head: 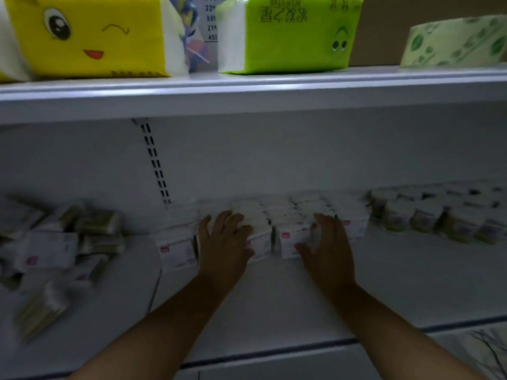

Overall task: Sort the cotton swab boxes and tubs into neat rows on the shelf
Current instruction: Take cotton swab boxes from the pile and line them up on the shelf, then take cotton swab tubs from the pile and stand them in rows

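The white cotton swab boxes [286, 212] stand in packed rows at the back centre of the lower shelf [274, 300]. The left hand [223, 242] is open, fingers spread, resting on the front boxes. The right hand [327, 249] is open, fingers loosely bent, touching the front boxes. Loose swab packs [68, 242] lie jumbled at left. Swab tubs [428, 215] line the right.

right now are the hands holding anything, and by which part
Nothing is gripped: the left hand and right hand rest with spread fingers on the tops and fronts of the white boxes.
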